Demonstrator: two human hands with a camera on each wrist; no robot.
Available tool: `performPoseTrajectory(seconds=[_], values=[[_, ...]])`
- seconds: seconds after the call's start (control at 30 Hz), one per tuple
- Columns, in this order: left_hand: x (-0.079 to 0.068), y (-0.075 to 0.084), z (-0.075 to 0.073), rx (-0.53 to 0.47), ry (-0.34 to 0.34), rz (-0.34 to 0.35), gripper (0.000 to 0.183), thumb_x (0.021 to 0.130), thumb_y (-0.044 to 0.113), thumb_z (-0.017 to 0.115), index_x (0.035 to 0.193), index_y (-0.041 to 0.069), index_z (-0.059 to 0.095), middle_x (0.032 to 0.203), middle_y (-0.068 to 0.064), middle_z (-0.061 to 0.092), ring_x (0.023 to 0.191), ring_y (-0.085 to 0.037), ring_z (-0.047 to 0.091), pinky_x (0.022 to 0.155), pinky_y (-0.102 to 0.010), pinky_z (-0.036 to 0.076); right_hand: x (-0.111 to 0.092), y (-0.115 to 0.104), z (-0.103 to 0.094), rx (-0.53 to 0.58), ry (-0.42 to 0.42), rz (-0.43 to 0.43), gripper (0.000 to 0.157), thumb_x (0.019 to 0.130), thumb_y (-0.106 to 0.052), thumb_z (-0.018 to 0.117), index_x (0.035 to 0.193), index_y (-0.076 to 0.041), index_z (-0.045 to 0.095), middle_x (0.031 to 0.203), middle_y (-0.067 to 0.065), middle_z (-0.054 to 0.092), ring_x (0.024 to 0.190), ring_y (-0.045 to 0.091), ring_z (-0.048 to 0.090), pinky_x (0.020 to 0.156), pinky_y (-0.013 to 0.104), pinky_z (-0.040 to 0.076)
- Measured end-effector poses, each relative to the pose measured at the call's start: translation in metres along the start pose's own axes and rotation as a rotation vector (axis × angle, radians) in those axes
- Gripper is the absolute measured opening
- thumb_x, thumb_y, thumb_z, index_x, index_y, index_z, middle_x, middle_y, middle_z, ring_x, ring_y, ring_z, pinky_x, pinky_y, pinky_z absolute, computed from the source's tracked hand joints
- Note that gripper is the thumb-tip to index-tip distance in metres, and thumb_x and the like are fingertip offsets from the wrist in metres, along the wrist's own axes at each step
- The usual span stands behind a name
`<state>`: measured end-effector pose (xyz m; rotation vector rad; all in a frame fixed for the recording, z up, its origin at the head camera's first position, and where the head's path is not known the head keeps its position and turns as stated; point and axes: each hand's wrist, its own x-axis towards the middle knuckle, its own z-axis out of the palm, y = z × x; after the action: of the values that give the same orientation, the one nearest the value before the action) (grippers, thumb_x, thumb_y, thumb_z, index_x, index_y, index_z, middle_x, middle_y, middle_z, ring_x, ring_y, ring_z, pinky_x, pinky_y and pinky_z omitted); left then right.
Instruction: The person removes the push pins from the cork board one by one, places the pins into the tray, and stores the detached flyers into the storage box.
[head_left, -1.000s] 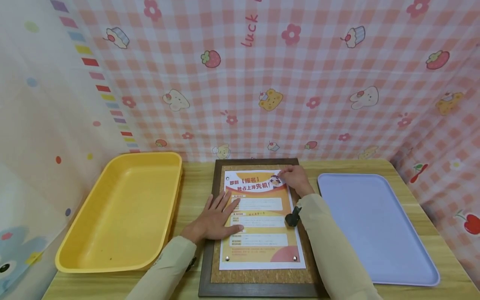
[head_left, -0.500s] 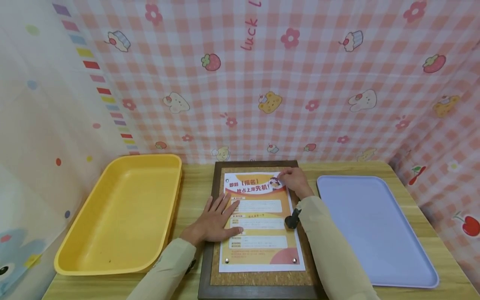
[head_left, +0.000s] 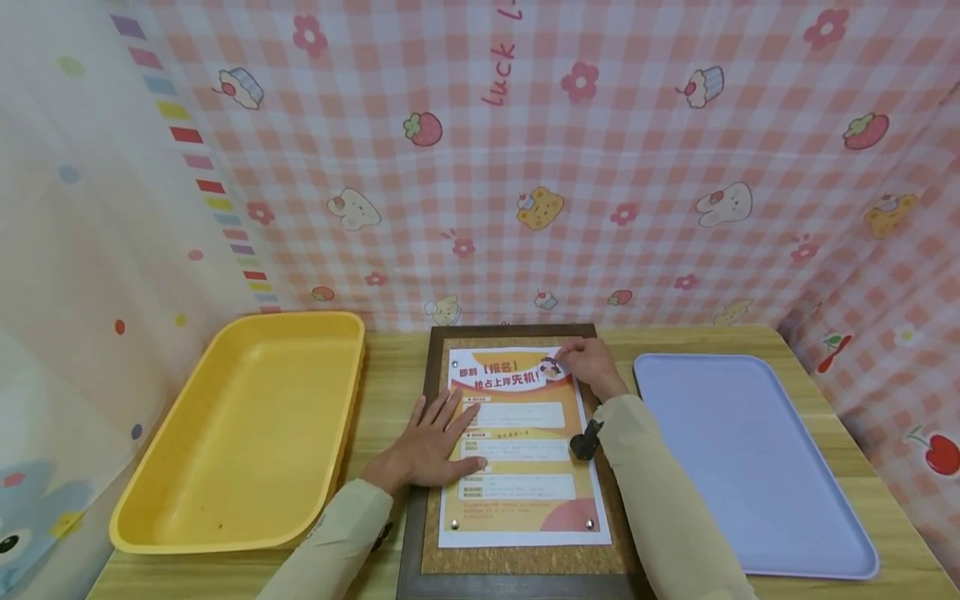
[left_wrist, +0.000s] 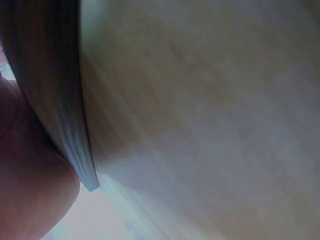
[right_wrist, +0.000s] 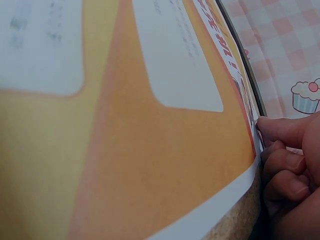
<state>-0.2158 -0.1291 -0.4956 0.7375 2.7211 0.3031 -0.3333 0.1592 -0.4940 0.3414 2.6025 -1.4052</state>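
Observation:
A printed orange and white poster [head_left: 517, 467] lies on a cork board [head_left: 517, 560] with a dark wooden frame [head_left: 510, 332]. Silver thumbtacks [head_left: 454, 524] sit at its upper left and both lower corners. My left hand [head_left: 435, 442] lies flat with spread fingers over the poster's left edge; the left wrist view catches only part of that hand [left_wrist: 35, 185] beside the frame [left_wrist: 45, 65]. At the upper right corner my right hand [head_left: 591, 364] pinches with thumb and curled fingers [right_wrist: 282, 187]; its fingertips hide the thumbtack there.
To the left stands a deep yellow tray [head_left: 247, 433]. A shallow lavender tray [head_left: 750, 458] lies at the right, close to my right forearm. Behind the wooden table [head_left: 390, 367] hangs a pink checked curtain [head_left: 480, 167].
The whole scene has shifted slightly down in the head view. Both hands stay in place on the poster, with no other visible change.

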Motion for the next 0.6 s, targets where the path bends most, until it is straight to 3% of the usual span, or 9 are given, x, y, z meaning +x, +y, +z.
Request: performPoseTrajectory(seconds=[0.17,0.6], values=[[-0.0011,0.0011,-0.0003,0.003,0.001,-0.001,0.088,0.095,0.069,0.04,0.161,0.021,0.009,0.167,-0.01,-0.004,0.153,-0.03,-0.005,0.12,-0.056,-0.004,-0.0003,0.0009,0.0002,-0.004,-0.002,0.0,0.017,0.094,-0.011,0.057,0.098,-0.003,0.071,0.119,0.015,0.063,0.103,0.028,0.053,0.091,0.039,0.044],[-0.0005,0.0005,-0.0004,-0.002,-0.003,-0.002,0.088,0.095,0.07,0.04,0.161,0.021,0.009,0.167,-0.009,-0.004,0.153,-0.03,-0.005,0.12,-0.056,-0.004,-0.0018,0.0019,-0.0005,0.024,-0.025,-0.059,0.016,0.095,-0.013,0.06,0.101,-0.003,0.071,0.115,0.015,0.064,0.101,0.028,0.054,0.088,0.038,0.043]])
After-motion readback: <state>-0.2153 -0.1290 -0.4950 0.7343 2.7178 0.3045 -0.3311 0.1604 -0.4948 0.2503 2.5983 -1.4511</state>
